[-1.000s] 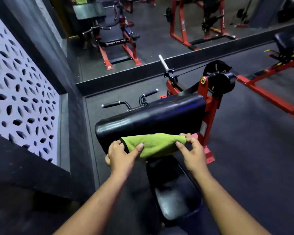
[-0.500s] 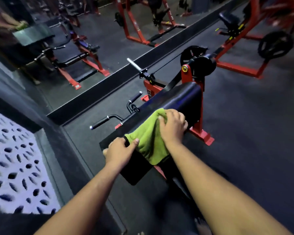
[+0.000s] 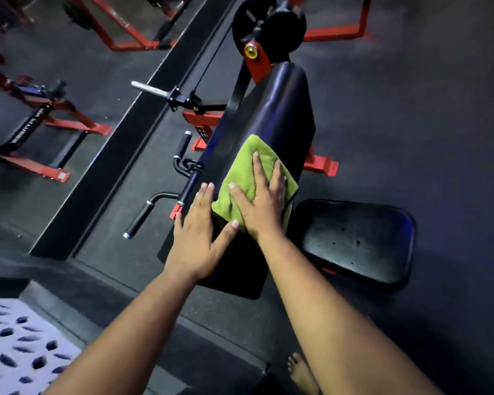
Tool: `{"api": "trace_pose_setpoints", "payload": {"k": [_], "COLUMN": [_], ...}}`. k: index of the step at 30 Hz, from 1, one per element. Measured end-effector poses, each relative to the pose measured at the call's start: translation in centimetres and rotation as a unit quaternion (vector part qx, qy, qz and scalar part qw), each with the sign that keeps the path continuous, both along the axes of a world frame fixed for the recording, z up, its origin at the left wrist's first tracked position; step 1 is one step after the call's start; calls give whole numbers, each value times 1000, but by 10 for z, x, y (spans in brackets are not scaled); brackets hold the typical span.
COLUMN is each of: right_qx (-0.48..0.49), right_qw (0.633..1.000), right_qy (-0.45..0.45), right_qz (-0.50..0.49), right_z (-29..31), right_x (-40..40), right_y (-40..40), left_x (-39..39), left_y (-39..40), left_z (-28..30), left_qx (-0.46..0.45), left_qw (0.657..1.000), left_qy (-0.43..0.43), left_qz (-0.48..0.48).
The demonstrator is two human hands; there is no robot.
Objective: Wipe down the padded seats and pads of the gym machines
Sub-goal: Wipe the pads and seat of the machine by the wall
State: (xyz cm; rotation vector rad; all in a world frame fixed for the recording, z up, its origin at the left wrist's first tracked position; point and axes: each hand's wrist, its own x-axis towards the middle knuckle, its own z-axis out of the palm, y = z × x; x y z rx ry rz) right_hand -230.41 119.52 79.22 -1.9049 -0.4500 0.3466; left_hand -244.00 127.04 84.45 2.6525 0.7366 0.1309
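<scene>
Since the frame 0.5 s earlier, both hands have flattened: the right hand [image 3: 261, 201], then curled over the cloth's top, now lies palm-down with its fingers [image 3: 257, 166] spread and extended, and the left hand [image 3: 196, 232] has opened beside it.

Fingers of the right hand press the green cloth [image 3: 250, 178] onto the arm pad [image 3: 271, 115]; nothing is gripped, the cloth being held by downward pressure alone. Left-hand fingers are likewise open and flat on the bare pad, the thumb touching the cloth's near-left edge, apparently steadying.

Cloth position: mid-length on the pad, nearer its near end than its far end, draped slightly over the right edge.

Governing relation: the pad's long axis runs from the near end, under the wrists, away and slightly rightward to the far end at the red pivot bracket [image 3: 257, 62]. The right hand's fingers point along this axis, so the unwiped stretch lies directly ahead of the fingertips. The right hand is the nearer to it; a forward push would probably cover it.

Beyond the pad: the seat [image 3: 360, 240] sits just right of the pad's near end, speckled with spots and untouched by either hand. The handles [image 3: 166, 201] lie off the pad's left edge.
</scene>
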Motion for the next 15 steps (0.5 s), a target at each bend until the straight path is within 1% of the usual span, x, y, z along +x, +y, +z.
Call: {"api": "trace_pose_setpoints", "payload": {"k": [2, 3, 5, 6, 8, 10, 12, 13, 15], "right_qx": [47, 63, 94, 109, 125, 120, 94, 73, 19], "right_qw": [999, 998, 995, 993, 992, 992, 993, 995, 999], "right_qy": [4, 7, 6, 3, 5, 40, 58, 46, 34], "right_qz": [-15, -25, -37, -33, -16, -17, -31, -40, -38], "right_z": [-8, -12, -23, -30, -40, -42, -32, -24, -11], "right_x": [-4, -15, -56, -84, -131, -138, -109, -91, -58], "right_y": [2, -1, -14, -23, -38, -40, -28, -20, -6], "left_x": [-1, -2, -4, -4, -3, -3, -1, 0, 1], "left_y": [6, 8, 11, 10, 12, 12, 10, 9, 9], "left_z": [-3, -3, -2, -1, 3, 6, 6, 6, 6], "left_qx": [-36, -57, -116, -138, -148, -130, -106, -100, -117], "left_qw": [999, 996, 982, 976, 977, 986, 992, 993, 992], "left_qy": [-36, -71, -146, -165, -147, -87, -31, -15, -12], "left_qz": [-9, -12, -19, -23, -41, -50, -56, -58, -54]}}
